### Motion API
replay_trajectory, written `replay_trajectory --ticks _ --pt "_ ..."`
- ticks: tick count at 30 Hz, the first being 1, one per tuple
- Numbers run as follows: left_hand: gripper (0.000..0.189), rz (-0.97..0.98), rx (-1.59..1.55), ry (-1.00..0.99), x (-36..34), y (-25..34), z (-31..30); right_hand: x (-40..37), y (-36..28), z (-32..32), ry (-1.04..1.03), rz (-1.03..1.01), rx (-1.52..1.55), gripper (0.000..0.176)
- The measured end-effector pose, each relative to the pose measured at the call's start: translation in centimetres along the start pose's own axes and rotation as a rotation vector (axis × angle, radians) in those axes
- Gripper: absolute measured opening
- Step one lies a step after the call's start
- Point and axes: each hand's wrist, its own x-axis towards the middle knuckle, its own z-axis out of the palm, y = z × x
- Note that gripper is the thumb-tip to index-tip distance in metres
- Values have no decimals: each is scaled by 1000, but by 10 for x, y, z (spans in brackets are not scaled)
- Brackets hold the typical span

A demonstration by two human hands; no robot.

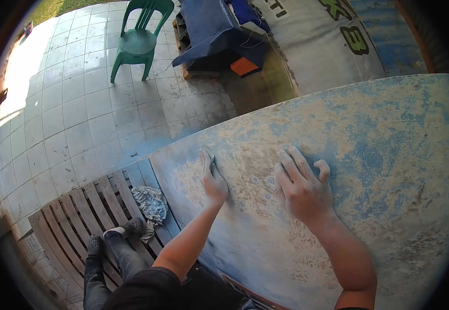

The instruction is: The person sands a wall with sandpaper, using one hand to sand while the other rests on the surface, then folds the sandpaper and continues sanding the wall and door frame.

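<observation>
Nearest the camera, off the lower left edge of the blue board (390, 155), the person's dark-trousered legs end in two dark perforated shoes (134, 226). The shoes stand on a slatted wooden pallet (74, 206). A crumpled grey rag (151, 204) lies on the pallet just beside the board's left edge.

The board fills the right and lower centre of the view. Its blue coat is worn through to pale, mottled patches.

The left hand (215, 185) rests on the board near its left edge. Its fingers (205, 160) are extended and held close together, pressing a small thin sheet (212, 161) flat against the surface. The sheet lies under and between the fingertips, with only a dark edge visible. What the sheet is made of cannot be told.

The right hand (303, 192) lies on the board to the right of the left hand, apart from it. Its fingers (294, 160) are spread and slightly curled, with palm and tips bearing on the worn surface. It holds nothing.

Beyond the board's upper left edge is a pale tiled floor (79, 113), sunlit on its far left. A green plastic chair (140, 39) stands on the floor, well apart from the board. To the right of the chair, a dark blue tarp (214, 31) covers a stack, with an orange item (244, 66) at its lower edge. A printed banner (322, 46) lies beyond the board's top edge.
</observation>
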Motion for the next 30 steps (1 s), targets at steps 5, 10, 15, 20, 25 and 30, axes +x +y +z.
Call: replay_trajectory --ticks 5,10,15,20,25,30 --pt "51 7 -30 4 11 32 8 -2 -1 1 -3 2 -4 19" --pt "54 138 -49 -137 -42 9 -8 0 0 3 4 7 15 19" --pt "55 41 -27 -35 29 29 -3 -1 -1 4 7 10 11 16" --pt "54 190 65 -117 -25 0 -16 -1 -1 5 26 14 24 16" --pt "49 239 116 -43 18 -9 -21 -1 -2 4 15 1 40 17" --pt "47 286 90 -19 -10 0 -17 -2 -2 6 2 19 50 17"
